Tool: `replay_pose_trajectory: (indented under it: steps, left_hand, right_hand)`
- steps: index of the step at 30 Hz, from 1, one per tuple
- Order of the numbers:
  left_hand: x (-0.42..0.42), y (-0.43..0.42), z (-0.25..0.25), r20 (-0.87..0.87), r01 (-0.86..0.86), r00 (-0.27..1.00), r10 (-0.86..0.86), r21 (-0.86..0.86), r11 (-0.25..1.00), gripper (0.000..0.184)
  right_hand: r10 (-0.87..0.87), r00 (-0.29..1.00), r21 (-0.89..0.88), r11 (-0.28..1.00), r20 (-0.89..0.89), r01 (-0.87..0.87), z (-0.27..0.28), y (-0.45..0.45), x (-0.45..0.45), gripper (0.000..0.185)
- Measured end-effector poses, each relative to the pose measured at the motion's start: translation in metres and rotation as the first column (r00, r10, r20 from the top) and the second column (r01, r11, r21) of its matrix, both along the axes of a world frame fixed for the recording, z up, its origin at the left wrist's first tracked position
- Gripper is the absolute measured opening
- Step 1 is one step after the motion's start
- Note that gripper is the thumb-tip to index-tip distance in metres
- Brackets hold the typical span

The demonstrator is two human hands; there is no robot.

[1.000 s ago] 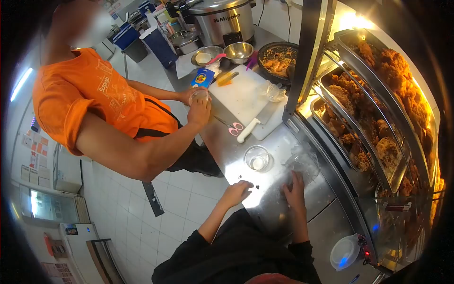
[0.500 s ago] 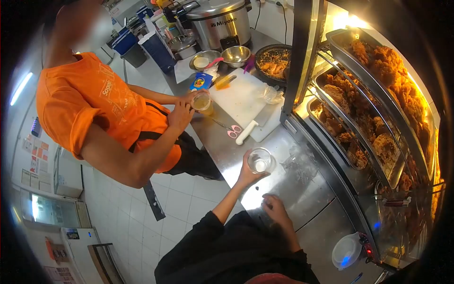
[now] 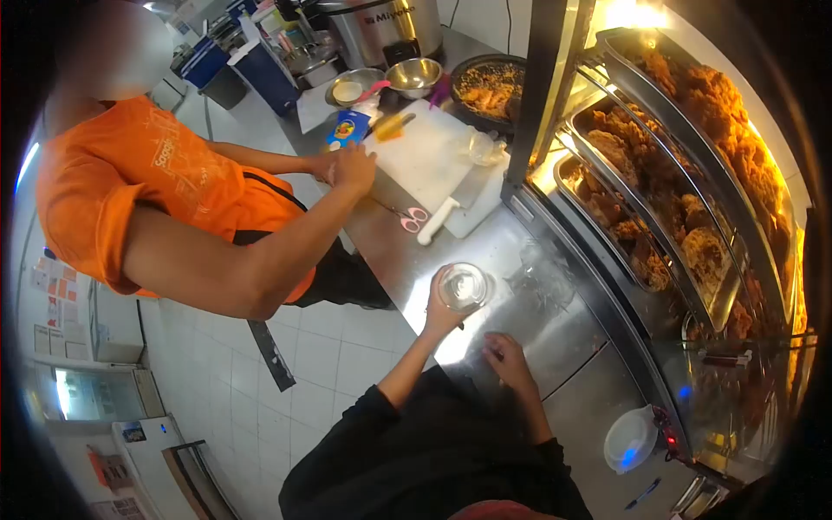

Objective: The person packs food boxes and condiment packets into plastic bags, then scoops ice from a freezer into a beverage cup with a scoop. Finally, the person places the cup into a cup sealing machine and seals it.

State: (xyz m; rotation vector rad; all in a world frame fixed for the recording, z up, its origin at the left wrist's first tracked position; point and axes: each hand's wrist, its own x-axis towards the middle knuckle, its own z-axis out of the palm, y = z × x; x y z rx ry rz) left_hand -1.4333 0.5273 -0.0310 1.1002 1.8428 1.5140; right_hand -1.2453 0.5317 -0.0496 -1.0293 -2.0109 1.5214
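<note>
I now have my left hand [image 3: 440,310] gripping the side of the clear cup [image 3: 464,288] near mid-frame, over the surface [image 3: 546,347], while my right hand [image 3: 511,360] has drawn back from the plastic bag [image 3: 542,279], half-spread and apparently empty.

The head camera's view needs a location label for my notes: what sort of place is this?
Probably a fried-chicken shop's kitchen: a lit display cabinet holds trays of fried pieces, beside a steel counter.
</note>
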Motion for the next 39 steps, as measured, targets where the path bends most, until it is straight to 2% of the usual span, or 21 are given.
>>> replay_pose_trajectory:
  steps: [1,3,4,6,7,8,11,14,17,20,23,26,34,37,39]
  left_hand:
    - [-0.003,0.000,0.002,-0.123,0.005,0.992,-0.002,0.024,1.000,0.084]
    - [-0.008,0.000,0.006,-0.363,0.021,0.932,0.006,0.071,0.997,0.081]
    - [-0.009,0.000,0.016,-0.390,0.032,0.921,-0.018,0.028,0.999,0.083]
    - [-0.004,0.004,0.010,0.013,0.010,1.000,-0.012,0.180,0.984,0.087]
    - [-0.003,0.005,0.007,0.216,-0.025,0.976,-0.030,0.247,0.969,0.089]
    - [-0.008,0.004,0.005,0.176,0.032,0.982,-0.064,0.181,0.983,0.090]
    - [-0.005,0.005,-0.002,0.477,-0.016,0.872,-0.113,0.258,0.966,0.084]
    - [-0.010,0.001,-0.018,0.358,0.094,0.921,-0.153,0.177,0.980,0.082]
    - [-0.006,-0.003,-0.020,0.481,0.084,0.865,-0.144,0.143,0.986,0.083]
    - [-0.002,-0.005,-0.015,0.491,0.071,0.862,-0.125,0.127,0.989,0.084]
    - [-0.005,-0.008,-0.027,0.326,0.077,0.940,-0.105,0.099,0.992,0.085]
    - [-0.005,-0.010,-0.028,0.247,0.037,0.968,-0.050,0.059,0.998,0.086]
    - [-0.003,-0.008,-0.024,0.158,0.014,0.987,-0.022,0.054,0.998,0.087]
    - [-0.002,-0.006,-0.025,0.140,0.020,0.990,-0.025,0.032,0.999,0.088]
    - [-0.001,-0.006,-0.027,0.138,0.028,0.990,-0.032,0.027,0.999,0.088]
  right_hand:
    - [-0.014,1.000,-0.031,0.999,-0.010,0.014,0.006,0.001,-0.002,0.028]
    - [-0.003,1.000,0.016,1.000,0.003,0.003,0.002,0.001,-0.001,0.028]
    - [-0.001,1.000,0.037,0.999,0.010,0.000,0.000,-0.002,0.000,0.028]
    - [0.020,0.999,0.076,0.997,0.028,-0.022,0.001,-0.004,-0.001,0.028]
    - [0.032,0.999,0.096,0.995,0.035,-0.035,0.003,-0.005,-0.001,0.029]
    - [0.024,0.999,0.079,0.997,0.025,-0.026,0.004,-0.007,-0.002,0.028]
    - [0.014,1.000,0.015,1.000,0.010,-0.015,-0.001,-0.013,-0.001,0.028]
    - [0.033,0.999,-0.030,0.999,0.042,-0.032,-0.010,-0.016,-0.001,0.028]
    - [0.033,0.998,0.012,0.999,0.057,-0.034,0.005,-0.014,-0.004,0.028]
    - [0.009,0.999,0.023,1.000,0.041,-0.010,0.004,-0.013,-0.002,0.028]
    - [-0.012,0.999,0.014,1.000,0.041,0.012,0.005,-0.010,0.001,0.027]
    - [-0.032,0.999,0.039,0.999,0.000,0.032,0.007,-0.006,0.004,0.027]
    - [-0.110,0.994,0.046,0.993,-0.028,0.111,-0.017,-0.008,0.014,0.026]
    - [-0.113,0.993,-0.037,0.993,-0.023,0.112,-0.011,-0.007,0.016,0.026]
    - [-0.119,0.991,0.026,0.992,-0.058,0.121,-0.016,-0.007,0.016,0.026]
